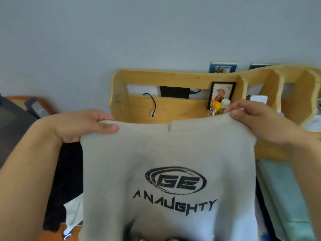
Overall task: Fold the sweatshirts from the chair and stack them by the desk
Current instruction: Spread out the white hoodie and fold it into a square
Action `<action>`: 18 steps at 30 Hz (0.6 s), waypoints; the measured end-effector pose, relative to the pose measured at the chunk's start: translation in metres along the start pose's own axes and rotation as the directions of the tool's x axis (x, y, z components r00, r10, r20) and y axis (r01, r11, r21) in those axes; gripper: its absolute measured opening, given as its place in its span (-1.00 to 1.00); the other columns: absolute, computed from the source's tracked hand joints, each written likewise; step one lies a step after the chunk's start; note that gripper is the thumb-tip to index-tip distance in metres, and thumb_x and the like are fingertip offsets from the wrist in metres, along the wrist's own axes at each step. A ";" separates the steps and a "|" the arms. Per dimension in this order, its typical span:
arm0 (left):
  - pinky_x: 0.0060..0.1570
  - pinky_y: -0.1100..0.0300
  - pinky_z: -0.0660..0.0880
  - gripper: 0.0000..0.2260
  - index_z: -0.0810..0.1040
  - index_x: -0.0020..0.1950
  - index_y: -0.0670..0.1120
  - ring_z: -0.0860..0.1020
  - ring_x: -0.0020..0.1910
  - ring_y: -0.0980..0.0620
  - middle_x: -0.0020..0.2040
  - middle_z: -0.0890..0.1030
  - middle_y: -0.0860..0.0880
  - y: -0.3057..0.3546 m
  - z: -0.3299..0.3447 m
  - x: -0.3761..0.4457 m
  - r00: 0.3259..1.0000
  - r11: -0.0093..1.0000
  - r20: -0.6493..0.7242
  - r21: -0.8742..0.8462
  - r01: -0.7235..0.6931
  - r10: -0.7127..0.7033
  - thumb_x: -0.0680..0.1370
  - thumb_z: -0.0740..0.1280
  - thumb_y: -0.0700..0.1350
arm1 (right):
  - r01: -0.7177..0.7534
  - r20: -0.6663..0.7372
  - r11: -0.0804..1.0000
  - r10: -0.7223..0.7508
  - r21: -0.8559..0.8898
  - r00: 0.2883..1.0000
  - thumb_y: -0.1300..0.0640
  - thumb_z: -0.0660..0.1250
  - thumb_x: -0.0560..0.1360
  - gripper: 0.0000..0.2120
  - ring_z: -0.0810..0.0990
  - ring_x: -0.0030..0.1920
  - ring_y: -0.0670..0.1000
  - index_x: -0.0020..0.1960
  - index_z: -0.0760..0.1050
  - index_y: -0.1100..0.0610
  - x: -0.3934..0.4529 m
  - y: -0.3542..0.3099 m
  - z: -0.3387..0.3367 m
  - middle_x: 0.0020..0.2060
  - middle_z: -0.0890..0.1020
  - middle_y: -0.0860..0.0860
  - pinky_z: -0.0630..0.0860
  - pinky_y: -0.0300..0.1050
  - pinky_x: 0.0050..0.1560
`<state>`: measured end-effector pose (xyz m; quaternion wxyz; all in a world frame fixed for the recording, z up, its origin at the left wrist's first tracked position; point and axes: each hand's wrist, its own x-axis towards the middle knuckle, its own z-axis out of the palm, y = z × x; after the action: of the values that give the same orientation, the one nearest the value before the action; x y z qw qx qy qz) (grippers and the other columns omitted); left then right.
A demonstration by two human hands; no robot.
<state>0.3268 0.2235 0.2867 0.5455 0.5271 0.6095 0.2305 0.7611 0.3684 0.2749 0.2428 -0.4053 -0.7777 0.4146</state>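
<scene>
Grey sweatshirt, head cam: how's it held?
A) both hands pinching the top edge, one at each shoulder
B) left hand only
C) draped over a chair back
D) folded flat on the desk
A: the left hand and right hand each grip a shoulder of the grey sweatshirt, which hangs with its print facing the camera.

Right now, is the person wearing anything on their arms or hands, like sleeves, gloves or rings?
No. The left hand and the right hand are both bare, with no gloves, rings or watch showing. Both forearms are bare too, as far as the picture reaches, so no sleeve can be seen. The nails are short and plain.
</scene>
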 end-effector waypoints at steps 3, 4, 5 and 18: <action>0.06 -0.05 0.59 -0.57 0.68 0.14 -0.25 0.68 0.03 -0.21 0.12 0.68 -0.31 -0.004 -0.003 0.059 0.986 0.988 -0.049 0.012 0.157 -0.156 0.46 0.56 0.05 | -0.125 -0.017 0.939 0.126 -0.320 0.992 0.06 0.19 0.68 -0.81 0.56 -0.06 -0.04 0.00 0.56 0.04 0.069 0.035 0.019 -0.10 0.60 -0.05 0.42 -0.11 -0.13; 0.13 -0.05 0.60 -0.55 0.67 0.18 -0.22 0.69 0.09 -0.17 0.16 0.69 -0.23 -0.010 0.001 0.083 0.976 0.977 -0.054 0.020 0.214 -0.213 0.45 0.54 0.08 | -0.170 0.004 0.890 0.189 -0.422 0.982 0.08 0.17 0.68 -0.80 0.53 -0.03 0.03 -0.01 0.53 0.10 0.090 0.055 0.032 -0.08 0.57 0.00 0.40 -0.07 -0.10; 0.21 -0.04 0.57 -0.55 0.65 0.22 -0.15 0.66 0.14 -0.14 0.20 0.68 -0.14 -0.027 0.005 0.112 0.964 0.964 -0.079 0.065 0.258 -0.253 0.47 0.53 0.13 | -0.208 0.025 0.826 0.259 -0.524 0.965 0.10 0.14 0.68 -0.80 0.52 -0.01 0.09 -0.02 0.49 0.14 0.107 0.078 0.049 -0.05 0.56 0.06 0.40 -0.05 -0.06; -0.16 0.06 0.44 -0.55 0.47 -0.05 -0.12 0.57 -0.05 -0.15 -0.06 0.54 -0.08 -0.176 0.000 0.327 0.940 0.565 -0.276 0.751 0.342 -0.202 0.63 0.22 0.28 | -0.356 -0.165 0.469 0.401 -0.808 0.901 0.24 0.20 0.62 -0.80 0.62 0.15 0.18 0.24 0.41 0.18 0.186 0.257 0.189 0.15 0.59 0.13 0.55 0.03 -0.03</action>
<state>0.3076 0.4559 -0.0023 0.2355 0.5922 0.7631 -0.1075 0.6334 0.5224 -0.0359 -0.0908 -0.6222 -0.7755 0.0565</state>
